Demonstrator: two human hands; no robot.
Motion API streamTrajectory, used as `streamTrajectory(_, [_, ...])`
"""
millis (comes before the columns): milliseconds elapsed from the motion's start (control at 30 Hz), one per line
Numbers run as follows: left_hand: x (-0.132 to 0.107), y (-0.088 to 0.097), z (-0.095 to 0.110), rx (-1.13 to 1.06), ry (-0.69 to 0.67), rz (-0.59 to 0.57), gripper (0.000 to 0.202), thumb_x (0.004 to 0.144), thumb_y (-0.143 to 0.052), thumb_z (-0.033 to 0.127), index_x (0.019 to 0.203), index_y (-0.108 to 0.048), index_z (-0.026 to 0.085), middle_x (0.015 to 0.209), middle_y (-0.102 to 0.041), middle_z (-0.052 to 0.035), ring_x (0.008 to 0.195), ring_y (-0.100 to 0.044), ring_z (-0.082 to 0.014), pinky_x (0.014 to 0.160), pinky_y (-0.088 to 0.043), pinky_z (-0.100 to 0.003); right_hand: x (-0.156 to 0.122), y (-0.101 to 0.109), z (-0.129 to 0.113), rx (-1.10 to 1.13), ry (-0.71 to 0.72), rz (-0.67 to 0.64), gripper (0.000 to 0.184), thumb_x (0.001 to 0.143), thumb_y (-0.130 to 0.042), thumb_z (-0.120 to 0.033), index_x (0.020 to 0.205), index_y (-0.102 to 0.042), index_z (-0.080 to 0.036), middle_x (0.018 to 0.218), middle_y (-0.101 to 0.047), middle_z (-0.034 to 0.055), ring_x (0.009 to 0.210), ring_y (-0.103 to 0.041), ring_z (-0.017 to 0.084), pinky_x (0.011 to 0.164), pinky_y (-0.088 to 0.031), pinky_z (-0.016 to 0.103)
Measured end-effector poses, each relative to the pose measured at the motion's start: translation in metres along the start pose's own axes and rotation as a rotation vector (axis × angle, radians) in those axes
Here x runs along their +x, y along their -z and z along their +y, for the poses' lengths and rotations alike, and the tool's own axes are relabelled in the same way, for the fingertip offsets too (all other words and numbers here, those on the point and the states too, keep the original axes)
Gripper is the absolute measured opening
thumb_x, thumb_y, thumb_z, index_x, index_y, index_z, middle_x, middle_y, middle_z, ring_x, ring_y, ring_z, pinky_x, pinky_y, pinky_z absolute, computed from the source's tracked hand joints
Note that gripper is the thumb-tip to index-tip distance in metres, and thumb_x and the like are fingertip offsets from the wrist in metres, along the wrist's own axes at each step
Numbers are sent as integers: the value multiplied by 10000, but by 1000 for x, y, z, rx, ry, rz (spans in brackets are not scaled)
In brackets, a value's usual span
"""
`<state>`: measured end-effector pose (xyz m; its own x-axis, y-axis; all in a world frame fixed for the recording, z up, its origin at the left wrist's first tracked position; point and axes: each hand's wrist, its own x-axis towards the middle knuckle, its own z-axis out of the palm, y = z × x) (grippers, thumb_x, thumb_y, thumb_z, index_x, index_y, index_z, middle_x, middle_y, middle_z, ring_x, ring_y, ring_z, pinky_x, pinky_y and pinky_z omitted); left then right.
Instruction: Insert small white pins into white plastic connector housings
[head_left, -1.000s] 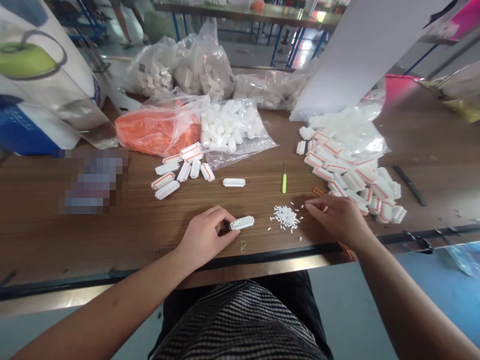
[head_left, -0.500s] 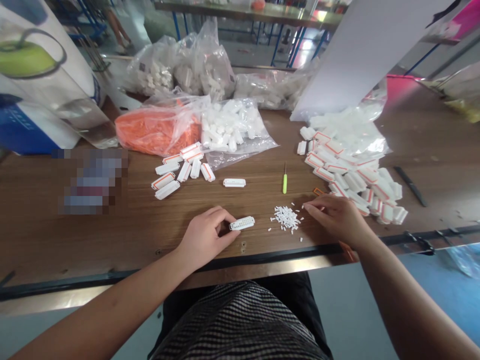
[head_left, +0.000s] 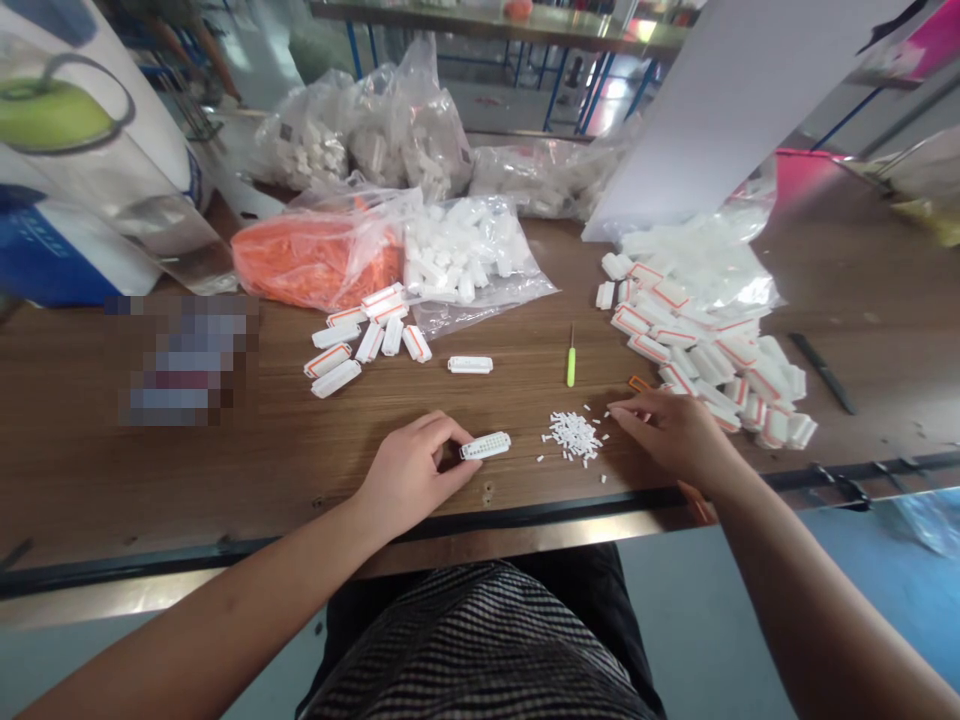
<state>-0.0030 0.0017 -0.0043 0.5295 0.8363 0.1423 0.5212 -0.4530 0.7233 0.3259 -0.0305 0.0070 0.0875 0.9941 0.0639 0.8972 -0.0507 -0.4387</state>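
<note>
My left hand (head_left: 412, 470) grips the left end of a white plastic connector housing (head_left: 487, 446) between thumb and fingers. Rows of small holes face up on the housing, which lies just above the wooden table. My right hand (head_left: 671, 432) rests low over the table with thumb and forefinger pinched together. A tiny white pin (head_left: 607, 414) shows at these fingertips. Between the hands lies a loose heap of small white pins (head_left: 574, 436). Another white housing (head_left: 470, 365) lies farther back, left of a screwdriver with a yellow-green handle (head_left: 571, 367).
White housings with orange seals (head_left: 709, 365) are piled at right, near a dark flat strip (head_left: 823, 373). More housings (head_left: 336, 378) lie at left. Behind them stand a bag of orange parts (head_left: 315, 262) and a bag of white parts (head_left: 465, 250). The table edge (head_left: 525, 535) runs close to me.
Hardly anything differs. Both hands keep their places, and the whole view has shifted very slightly.
</note>
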Motion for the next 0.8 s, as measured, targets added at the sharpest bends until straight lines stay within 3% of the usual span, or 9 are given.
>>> streamTrajectory(300, [1, 0, 0, -7, 5, -1, 67, 795, -711, 177, 838, -661, 192, 684, -510, 49, 548, -442, -81, 547, -351, -211, 0, -4, -3, -5, -128, -3, 186, 725, -632, -359, 670, -749, -224, 621, -704, 36, 579, -626, 212, 607, -482, 359])
streamTrajectory(467, [2, -1, 2, -13, 20, -6, 66, 790, -706, 171, 842, -669, 189, 692, -510, 47, 542, -436, -78, 545, -352, -213, -2, -7, -17, 184, -215, 64, 157, 712, -661, -366, 655, -714, -229, 589, -685, 21, 534, -607, 188, 542, -453, 325])
streamTrajectory(533, [2, -1, 2, -16, 21, -7, 69, 784, -705, 164, 838, -669, 188, 684, -506, 51, 544, -437, -80, 552, -357, -215, -4, -10, -37, 298, -138, 88, 150, 746, -664, -365, 686, -707, -234, 653, -709, 22, 586, -633, 182, 584, -470, 318])
streamTrajectory(600, [1, -1, 3, -21, 26, 3, 76, 775, -706, 155, 830, -666, 187, 672, -498, 56, 540, -431, -80, 555, -359, -216, -6, -14, -64, 365, 38, 31, 130, 784, -659, -321, 690, -696, -239, 716, -721, 14, 667, -654, 177, 669, -480, 321])
streamTrajectory(700, [0, -3, 3, -32, 40, 7, 67, 780, -702, 160, 827, -664, 189, 670, -493, 58, 537, -424, -81, 555, -359, -217, -5, -24, -102, 338, 291, -78, 147, 829, -631, -246, 694, -685, -228, 675, -679, -11, 675, -626, 152, 754, -444, 340])
streamTrajectory(800, [-1, -4, 2, -36, 36, -5, 52, 793, -696, 176, 835, -670, 192, 675, -494, 52, 560, -434, -92, 570, -365, -224, -1, -35, -120, 269, 400, -122, 177, 845, -609, -211, 675, -657, -212, 634, -628, -20, 663, -587, 139, 750, -400, 342])
